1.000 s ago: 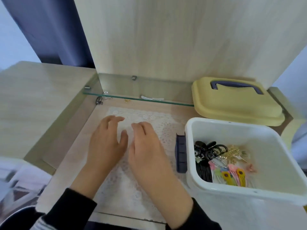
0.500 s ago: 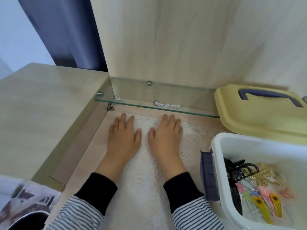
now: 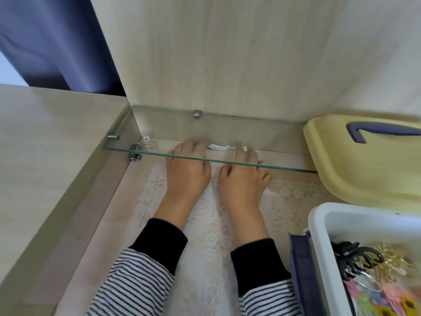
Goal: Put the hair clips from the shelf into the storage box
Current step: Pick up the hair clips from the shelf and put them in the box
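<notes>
The glass shelf [image 3: 284, 167] is fixed across the back of a wooden niche, and all places here are given from it. Both hands reach in under its front edge: the green edge line runs across the knuckles, and the fingers beyond it look pale and blurred, as seen through the glass. The left hand [image 3: 186, 172] lies palm down with its fingers stretched forward and a little spread, and it holds nothing. The right hand [image 3: 242, 176] is just beside it, also palm down with straight fingers, and no object is seen in its grip. Between the fingertips of the two hands, at the middle of the shelf, lie the white hair clips [image 3: 217, 146]; I cannot tell if any finger touches them. At the left end of the shelf there is a silver wire clip [image 3: 147, 144], and a small dark clip [image 3: 134, 153] sits at the left front corner. Below the shelf, a lace mat [image 3: 211, 236] lies under the wrists. At the right end of the shelf rests a yellow lid [image 3: 355, 169]. In front of the shelf, to the right, stands the white storage box [image 3: 323, 236], with a black claw clip [image 3: 357, 256] and coloured clips inside.
</notes>
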### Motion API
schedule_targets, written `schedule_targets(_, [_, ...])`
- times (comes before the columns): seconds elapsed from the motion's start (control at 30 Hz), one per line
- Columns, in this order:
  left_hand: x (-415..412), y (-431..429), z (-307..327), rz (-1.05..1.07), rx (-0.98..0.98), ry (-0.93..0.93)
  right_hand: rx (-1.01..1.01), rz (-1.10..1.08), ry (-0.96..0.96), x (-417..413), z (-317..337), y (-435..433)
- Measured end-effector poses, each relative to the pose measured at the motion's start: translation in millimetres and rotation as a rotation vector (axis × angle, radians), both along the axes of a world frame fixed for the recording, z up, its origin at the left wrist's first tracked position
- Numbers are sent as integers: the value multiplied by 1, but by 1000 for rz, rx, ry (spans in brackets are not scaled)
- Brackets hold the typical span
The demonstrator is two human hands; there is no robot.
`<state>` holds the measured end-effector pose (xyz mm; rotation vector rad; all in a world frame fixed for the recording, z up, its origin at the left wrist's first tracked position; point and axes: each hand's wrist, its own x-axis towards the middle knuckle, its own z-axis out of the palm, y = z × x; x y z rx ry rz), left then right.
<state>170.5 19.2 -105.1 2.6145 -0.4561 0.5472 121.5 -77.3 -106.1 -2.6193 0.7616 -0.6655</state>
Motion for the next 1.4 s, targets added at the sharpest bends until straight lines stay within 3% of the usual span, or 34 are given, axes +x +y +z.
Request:
schedule_targets(0.17, [10,0,-4,17,27,-21,-40,20,-90,7,-7,-12])
schedule_targets(0.47, [5,0,-1,-27,-40,-31,71,62,-243,5,-7,-18])
schedule_targets(0.8, [8,-2,-3,-85,-32,-11,87,45,-268,9,-12,-22])
schedule_targets(1.13, [-1,-1,3,-153,-351,-67,117,130,-316,7,-6,-19])
schedule_targets(1.4, [-18,15,11,-90,-533,2,161,225,-360,0,2,0])
